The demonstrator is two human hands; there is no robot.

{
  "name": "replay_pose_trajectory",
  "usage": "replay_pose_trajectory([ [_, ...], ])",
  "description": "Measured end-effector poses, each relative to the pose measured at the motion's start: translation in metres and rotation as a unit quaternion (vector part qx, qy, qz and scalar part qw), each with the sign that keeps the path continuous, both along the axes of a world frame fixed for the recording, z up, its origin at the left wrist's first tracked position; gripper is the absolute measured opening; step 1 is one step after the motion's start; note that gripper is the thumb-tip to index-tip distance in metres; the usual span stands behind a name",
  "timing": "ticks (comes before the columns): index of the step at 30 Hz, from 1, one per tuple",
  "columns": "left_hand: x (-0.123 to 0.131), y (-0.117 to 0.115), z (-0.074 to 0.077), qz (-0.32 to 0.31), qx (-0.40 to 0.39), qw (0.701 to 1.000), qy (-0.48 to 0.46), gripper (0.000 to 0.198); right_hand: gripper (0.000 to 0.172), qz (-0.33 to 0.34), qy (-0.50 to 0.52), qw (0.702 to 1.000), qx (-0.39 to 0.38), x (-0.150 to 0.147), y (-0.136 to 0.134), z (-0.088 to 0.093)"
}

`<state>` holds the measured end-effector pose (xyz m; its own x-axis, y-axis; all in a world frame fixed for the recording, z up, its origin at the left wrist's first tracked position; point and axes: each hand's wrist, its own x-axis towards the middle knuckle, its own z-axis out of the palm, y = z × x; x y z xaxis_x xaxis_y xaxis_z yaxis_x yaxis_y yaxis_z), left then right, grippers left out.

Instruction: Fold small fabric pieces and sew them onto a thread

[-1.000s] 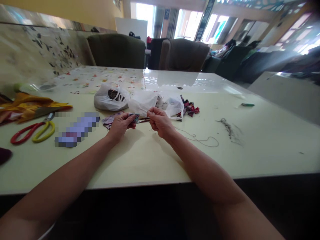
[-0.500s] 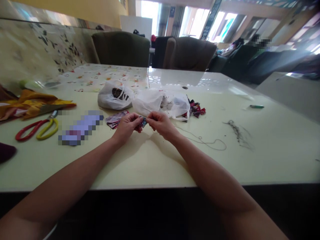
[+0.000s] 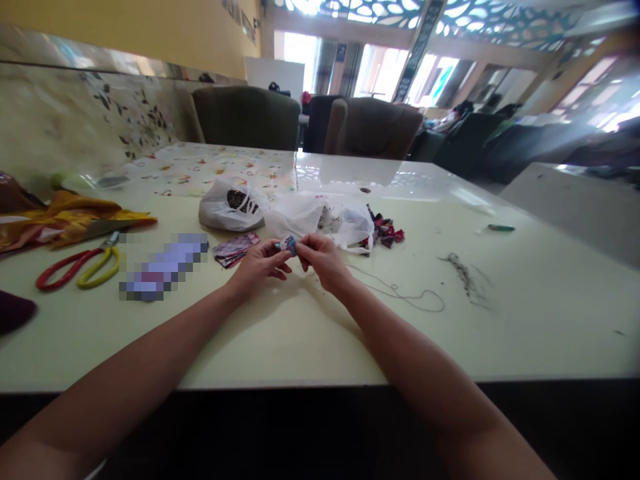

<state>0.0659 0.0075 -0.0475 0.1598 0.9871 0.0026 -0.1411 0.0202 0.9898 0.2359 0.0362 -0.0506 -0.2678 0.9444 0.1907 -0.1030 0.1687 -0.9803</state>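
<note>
A small piece of blue-and-white patterned fabric [image 3: 287, 245] is held up between both hands over the table's middle. My left hand [image 3: 261, 262] pinches its left side between thumb and fingers. On its right edge, my right hand [image 3: 320, 257] is closed with fingertips pressed together. A thin string [image 3: 400, 290] runs from near my right hand across the table and loops to the right. Whether a needle is in my fingers is too small to tell. Just left of my left hand lies a stack of plaid fabric pieces [image 3: 235, 248].
Behind the hands sit a white plastic bag with dark filling [image 3: 227, 210] and another white bag [image 3: 295, 213], with red-and-dark fabric bundles [image 3: 387, 230] beside it. Scissors [image 3: 90, 267], a blurred-out rectangular item [image 3: 163, 270] and yellow cloth [image 3: 75, 217] lie left. Dark thread scraps [image 3: 463, 273] lie right.
The fabric piece has been turned so more of its patterned face shows, and my left fingers have spread a little below it. The whole view has tilted upward slightly.
</note>
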Motion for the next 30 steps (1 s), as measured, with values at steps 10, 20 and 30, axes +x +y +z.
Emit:
replay_pose_trajectory([
  [10, -0.005, 0.006, -0.005, 0.012, 0.074, 0.995, 0.059, 0.050, 0.024, 0.012, -0.074, 0.996, 0.055, 0.005, -0.002, 0.009],
  [20, -0.003, -0.002, -0.002, 0.029, 0.182, 0.953, 0.239, 0.024, 0.030, 0.073, 0.013, 0.984, -0.162, -0.003, -0.019, 0.013],
  [30, -0.002, -0.001, -0.002, -0.021, 0.153, 0.951, 0.269, 0.026, 0.019, 0.045, -0.020, 0.988, -0.144, -0.006, -0.016, 0.004],
])
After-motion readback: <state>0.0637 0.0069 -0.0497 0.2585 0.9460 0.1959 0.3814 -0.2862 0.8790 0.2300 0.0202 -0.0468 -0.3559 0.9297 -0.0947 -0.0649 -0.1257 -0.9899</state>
